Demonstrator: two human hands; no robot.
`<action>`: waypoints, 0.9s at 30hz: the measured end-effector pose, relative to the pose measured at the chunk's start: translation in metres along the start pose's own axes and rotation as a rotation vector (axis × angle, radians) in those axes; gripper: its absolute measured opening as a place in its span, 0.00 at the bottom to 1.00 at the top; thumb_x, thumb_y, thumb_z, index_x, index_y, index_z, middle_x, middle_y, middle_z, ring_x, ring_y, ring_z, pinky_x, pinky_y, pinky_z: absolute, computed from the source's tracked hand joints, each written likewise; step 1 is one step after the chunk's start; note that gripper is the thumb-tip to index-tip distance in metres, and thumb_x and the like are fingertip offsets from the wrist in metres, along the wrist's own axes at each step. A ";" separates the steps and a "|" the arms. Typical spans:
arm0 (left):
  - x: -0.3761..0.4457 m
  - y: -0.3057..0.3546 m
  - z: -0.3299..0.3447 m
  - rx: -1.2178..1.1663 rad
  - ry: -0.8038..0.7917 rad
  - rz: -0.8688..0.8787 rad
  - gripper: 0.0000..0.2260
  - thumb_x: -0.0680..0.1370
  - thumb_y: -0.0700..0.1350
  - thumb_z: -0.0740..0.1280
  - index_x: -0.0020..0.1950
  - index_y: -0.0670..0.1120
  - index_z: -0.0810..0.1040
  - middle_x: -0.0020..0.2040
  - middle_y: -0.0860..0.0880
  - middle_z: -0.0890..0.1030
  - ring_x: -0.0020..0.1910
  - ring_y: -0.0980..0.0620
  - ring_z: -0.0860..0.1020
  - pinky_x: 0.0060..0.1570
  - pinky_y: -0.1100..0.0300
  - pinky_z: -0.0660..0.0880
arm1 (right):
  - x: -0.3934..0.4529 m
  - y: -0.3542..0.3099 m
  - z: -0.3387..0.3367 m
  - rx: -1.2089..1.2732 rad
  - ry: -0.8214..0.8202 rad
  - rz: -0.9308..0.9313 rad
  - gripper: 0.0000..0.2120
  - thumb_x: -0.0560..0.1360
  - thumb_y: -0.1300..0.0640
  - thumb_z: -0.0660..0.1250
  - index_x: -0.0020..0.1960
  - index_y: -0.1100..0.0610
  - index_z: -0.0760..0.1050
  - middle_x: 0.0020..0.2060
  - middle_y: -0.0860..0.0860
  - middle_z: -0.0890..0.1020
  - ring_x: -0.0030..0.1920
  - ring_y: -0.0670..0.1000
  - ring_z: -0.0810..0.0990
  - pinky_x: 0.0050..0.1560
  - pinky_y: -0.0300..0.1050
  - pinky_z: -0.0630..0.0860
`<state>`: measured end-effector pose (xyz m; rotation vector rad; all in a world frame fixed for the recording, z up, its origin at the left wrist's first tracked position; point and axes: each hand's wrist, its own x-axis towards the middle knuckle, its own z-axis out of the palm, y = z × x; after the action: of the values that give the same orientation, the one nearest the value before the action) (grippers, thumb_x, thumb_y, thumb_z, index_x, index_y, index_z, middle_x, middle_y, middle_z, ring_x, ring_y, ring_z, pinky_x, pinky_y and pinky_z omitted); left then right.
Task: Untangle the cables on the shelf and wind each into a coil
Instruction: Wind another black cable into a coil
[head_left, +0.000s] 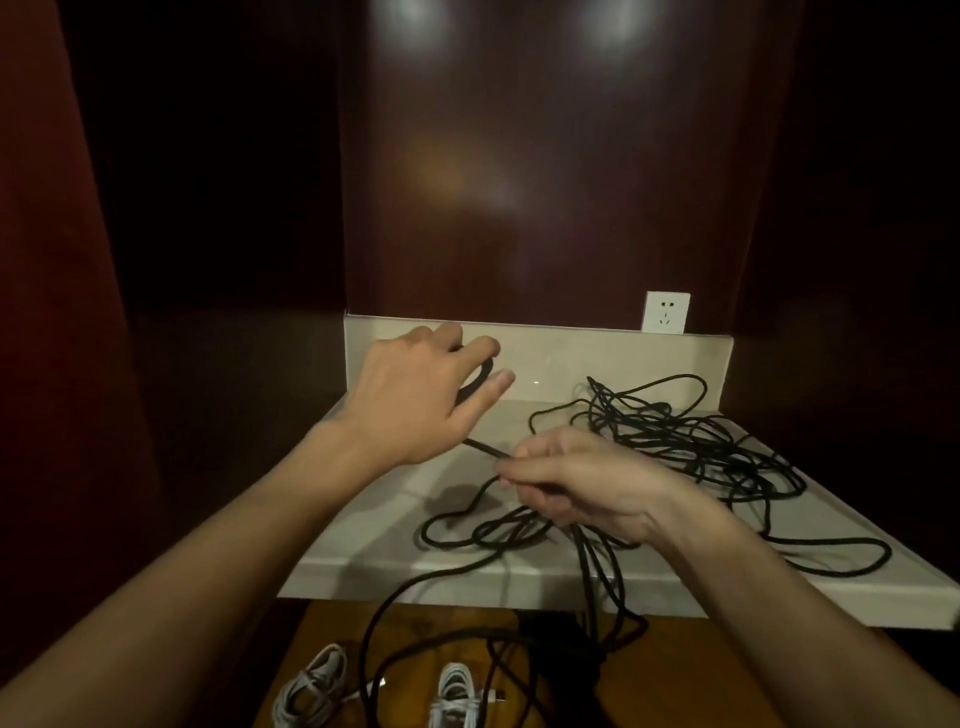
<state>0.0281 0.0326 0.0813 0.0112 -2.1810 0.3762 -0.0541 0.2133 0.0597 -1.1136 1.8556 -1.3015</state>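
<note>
The head view looks down into a dark alcove panelled in glossy reddish-brown wood, with soft light spots reflected on the back panel. A pale stone shelf (395, 499) juts out from that panel, with a low upstand of the same stone along its rear edge. A white wall socket (666, 312) sits just above the upstand toward the right. Below the shelf's front edge is a brown wooden surface (322, 634), on which two bundled white cables (457, 693) lie near the bottom of the frame.

A black cable (691, 441) lies in a loose tangle across the right half of the shelf, its loops crossing in all directions so no single axis can be read. Several strands spill over the front edge and hang down to the wooden surface, where they loop again.

The left hand (415, 400) is raised over the rear left of the shelf, fingers curled around a small coil of the black cable. From it a short straight run of cable slopes down and to the right into the right hand (576, 483), whose fingers pinch that strand above the shelf's middle; more strands drop from beneath this hand toward the front edge.
</note>
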 end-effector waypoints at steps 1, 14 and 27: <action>-0.003 -0.004 -0.001 0.030 -0.014 0.010 0.27 0.80 0.66 0.46 0.59 0.53 0.78 0.44 0.50 0.79 0.41 0.46 0.81 0.31 0.59 0.62 | -0.002 0.005 -0.002 -0.008 0.000 -0.008 0.08 0.80 0.57 0.66 0.44 0.60 0.77 0.27 0.48 0.71 0.27 0.46 0.64 0.28 0.38 0.60; -0.017 0.018 -0.008 -1.032 -0.606 -0.347 0.12 0.82 0.39 0.60 0.62 0.47 0.78 0.46 0.54 0.81 0.47 0.54 0.79 0.49 0.64 0.73 | 0.017 -0.017 -0.027 -0.813 0.671 -0.847 0.20 0.75 0.36 0.65 0.47 0.53 0.81 0.34 0.46 0.81 0.34 0.47 0.78 0.37 0.54 0.76; -0.010 0.039 -0.016 -2.233 -0.342 -0.905 0.28 0.72 0.44 0.57 0.70 0.33 0.70 0.64 0.34 0.79 0.71 0.39 0.72 0.70 0.50 0.64 | 0.030 -0.011 0.005 -0.254 0.964 -0.657 0.08 0.81 0.51 0.64 0.48 0.55 0.73 0.33 0.48 0.78 0.35 0.47 0.77 0.38 0.54 0.76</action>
<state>0.0410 0.0730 0.0714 -0.1672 -1.4634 -2.5552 -0.0605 0.1825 0.0683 -1.4453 2.4710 -2.3233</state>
